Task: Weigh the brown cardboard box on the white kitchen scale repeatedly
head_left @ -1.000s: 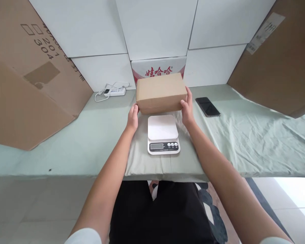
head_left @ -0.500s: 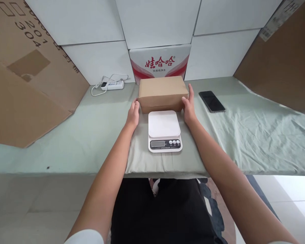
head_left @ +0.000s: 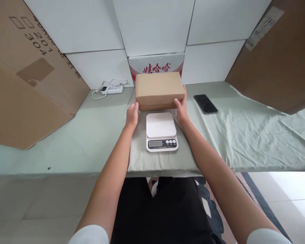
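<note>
Just behind the white digital kitchen scale (head_left: 161, 131), the closed brown cardboard box (head_left: 159, 90) is clasped at both ends, left hand (head_left: 132, 115) and right hand (head_left: 181, 107), above the green-clothed bench (head_left: 91, 135).

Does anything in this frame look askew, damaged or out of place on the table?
Nothing looks damaged or spilled. The brown cardboard box, held between the left hand and right hand, sits square behind the white scale. The green cloth is wrinkled, and the black phone lies at a slant.
</note>
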Motion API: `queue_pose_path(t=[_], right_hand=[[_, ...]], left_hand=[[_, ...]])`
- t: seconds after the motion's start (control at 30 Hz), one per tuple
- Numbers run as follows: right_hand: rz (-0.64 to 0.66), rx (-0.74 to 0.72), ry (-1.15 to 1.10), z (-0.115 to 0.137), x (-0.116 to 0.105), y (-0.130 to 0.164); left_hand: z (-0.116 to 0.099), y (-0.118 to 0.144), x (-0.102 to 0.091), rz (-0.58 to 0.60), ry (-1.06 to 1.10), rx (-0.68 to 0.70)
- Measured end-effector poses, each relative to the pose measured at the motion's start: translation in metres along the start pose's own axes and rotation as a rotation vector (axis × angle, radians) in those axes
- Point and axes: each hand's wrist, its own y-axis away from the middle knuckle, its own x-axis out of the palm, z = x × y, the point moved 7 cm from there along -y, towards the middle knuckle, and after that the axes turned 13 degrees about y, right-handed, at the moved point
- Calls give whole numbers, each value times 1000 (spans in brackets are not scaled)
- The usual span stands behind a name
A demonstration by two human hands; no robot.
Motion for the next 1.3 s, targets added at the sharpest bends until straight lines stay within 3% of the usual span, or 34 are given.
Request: queue_pose_path(t=[0.1,0.2,0.33,0.43,0.93,1.13,1.3], right_hand=[[-13,-73,39,23,-20,16],[-4,-94,60,40,-45,49],[18,-64,77,48,-62,93],[22,-50,83,46,-63,107],[-35,-76,147,51,-70,106],[3,-93,105,51,-66,105],[-31,-181,137,56,-71,84]], left_hand=[[-29,22,3,4,-43,34],[-52,60,5,62,-35,51],[-62,103,0,67,0,-14],[-63,116,-3,46,30,-46],[-64,119,-9,-35,76,-54],[-67,121,2,74,19,-60],[-83,100,4,47,72,29]])
